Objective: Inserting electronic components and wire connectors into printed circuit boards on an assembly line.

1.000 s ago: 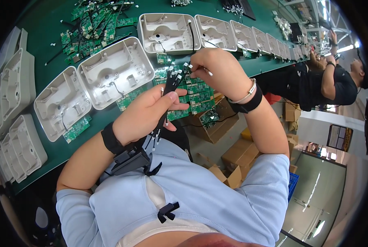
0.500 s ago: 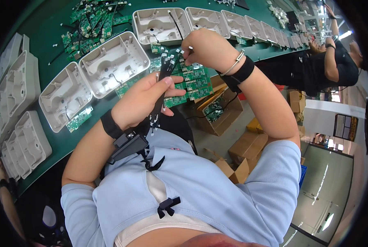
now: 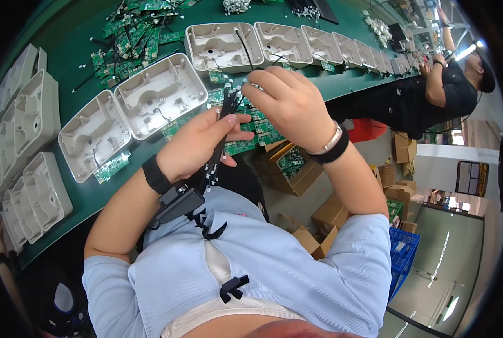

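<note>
My left hand [image 3: 198, 138] is closed around a bundle of thin black cables [image 3: 230, 102] with small white connectors at both ends. The bundle stands roughly upright between thumb and fingers, its lower ends hanging near my lap. At the top end, my right hand [image 3: 291, 107] pinches at the connectors of a cable; its fingertips partly hide what they grip. Beneath both hands, rows of green circuit boards [image 3: 267, 128] lie at the table's near edge. A pale grey plastic housing [image 3: 178, 84] with a board wired to it rests just left of the hands.
More housings [image 3: 220, 42] line the green table [image 3: 79, 62] toward the right, and others are stacked at left [image 3: 34, 112]. A heap of circuit boards [image 3: 136, 36] lies at the back. Cardboard boxes [image 3: 296, 180] and a blue crate [image 3: 403, 248] stand on the floor. A co-worker [image 3: 457, 84] is at far right.
My right hand has come down and inward to the connectors at the bundle's top, from slightly above and to the right. My left hand keeps its hold; the whole view has shifted slightly.
</note>
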A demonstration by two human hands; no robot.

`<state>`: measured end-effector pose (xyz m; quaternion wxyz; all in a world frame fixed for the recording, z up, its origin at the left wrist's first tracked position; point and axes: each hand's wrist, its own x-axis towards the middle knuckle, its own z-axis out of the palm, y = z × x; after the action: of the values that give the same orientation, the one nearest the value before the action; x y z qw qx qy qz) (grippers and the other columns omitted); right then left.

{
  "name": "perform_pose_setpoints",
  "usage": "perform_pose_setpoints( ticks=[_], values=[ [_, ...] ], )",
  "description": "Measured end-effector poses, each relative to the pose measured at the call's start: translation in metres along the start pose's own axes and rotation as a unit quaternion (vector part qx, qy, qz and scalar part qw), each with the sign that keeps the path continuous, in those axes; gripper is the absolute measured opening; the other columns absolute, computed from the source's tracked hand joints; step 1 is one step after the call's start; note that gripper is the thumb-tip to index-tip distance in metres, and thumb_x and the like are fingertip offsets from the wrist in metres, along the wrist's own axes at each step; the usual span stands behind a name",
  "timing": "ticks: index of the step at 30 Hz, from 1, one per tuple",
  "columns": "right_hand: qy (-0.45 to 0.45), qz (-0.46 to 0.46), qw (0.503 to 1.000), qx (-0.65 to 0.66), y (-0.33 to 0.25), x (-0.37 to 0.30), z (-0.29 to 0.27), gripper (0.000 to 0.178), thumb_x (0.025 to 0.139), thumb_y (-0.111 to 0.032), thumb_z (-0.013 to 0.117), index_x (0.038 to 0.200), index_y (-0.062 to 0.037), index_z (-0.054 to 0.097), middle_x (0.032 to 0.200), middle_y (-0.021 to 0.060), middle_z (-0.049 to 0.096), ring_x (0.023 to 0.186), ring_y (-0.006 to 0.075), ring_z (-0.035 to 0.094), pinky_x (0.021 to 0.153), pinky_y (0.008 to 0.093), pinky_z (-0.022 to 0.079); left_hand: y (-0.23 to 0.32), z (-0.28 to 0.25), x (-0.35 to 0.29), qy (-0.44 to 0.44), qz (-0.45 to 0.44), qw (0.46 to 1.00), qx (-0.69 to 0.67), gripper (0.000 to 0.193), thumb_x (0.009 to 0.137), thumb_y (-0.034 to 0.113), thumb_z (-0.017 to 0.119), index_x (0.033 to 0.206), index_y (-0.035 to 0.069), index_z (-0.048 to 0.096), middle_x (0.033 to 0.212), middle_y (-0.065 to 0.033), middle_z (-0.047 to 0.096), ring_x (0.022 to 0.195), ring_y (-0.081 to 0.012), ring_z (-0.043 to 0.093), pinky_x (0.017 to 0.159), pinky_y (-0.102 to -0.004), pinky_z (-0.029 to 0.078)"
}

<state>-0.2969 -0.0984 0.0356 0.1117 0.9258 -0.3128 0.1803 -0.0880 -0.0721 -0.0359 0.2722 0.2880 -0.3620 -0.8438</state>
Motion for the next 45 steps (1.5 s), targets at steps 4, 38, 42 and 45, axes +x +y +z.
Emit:
perform_pose_setpoints(
  ticks=[4,38,42,45],
  values=[
    [-0.053,-0.039,0.997,-0.036,0.004,0.003,0.002,0.022,0.071,-0.01,0.066,0.093,-0.0076,0.063,0.095,0.0028,0.062,0.086,0.0212,0.063,0.069,0.0321,0.052,-0.003,-0.001,0.002,0.0,0.005,1.0,0.003,0.027,0.107,0.026,0.044,0.114,0.001,0.05,0.132,-0.0116,0.057,0.119,-0.0249,0.062,0.064,-0.0307,0.059],
    [-0.087,0.223,0.971,0.017,0.02,-0.061,-0.037,0.02,0.079,0.003,0.063,0.098,-0.0014,0.064,0.099,0.0085,0.064,0.089,0.0269,0.065,0.08,0.0315,0.052,0.0,0.009,0.001,0.064,0.023,0.997,0.02,0.027,0.107,0.019,0.04,0.126,-0.001,0.04,0.127,-0.0171,0.06,0.103,-0.0261,0.069,0.067,-0.0308,0.059],
    [0.043,0.354,0.887,0.295,0.022,-0.076,-0.012,0.017,0.082,0.009,0.063,0.096,0.0,0.064,0.098,0.0095,0.067,0.09,0.0245,0.067,0.081,0.0298,0.053,0.002,0.007,0.002,0.042,0.021,0.998,0.036,0.027,0.107,0.019,0.04,0.125,-0.001,0.04,0.13,-0.0186,0.057,0.109,-0.027,0.067,0.074,-0.0337,0.061],
    [0.038,0.348,0.847,0.4,0.016,-0.062,0.002,0.015,0.082,0.011,0.064,0.093,0.0006,0.064,0.096,0.01,0.068,0.09,0.0226,0.068,0.082,0.0298,0.053,0.001,0.006,0.002,0.031,0.02,0.999,0.023,0.028,0.107,0.019,0.04,0.126,-0.002,0.04,0.132,-0.0185,0.056,0.11,-0.0265,0.066,0.074,-0.0339,0.06]
  ],
)
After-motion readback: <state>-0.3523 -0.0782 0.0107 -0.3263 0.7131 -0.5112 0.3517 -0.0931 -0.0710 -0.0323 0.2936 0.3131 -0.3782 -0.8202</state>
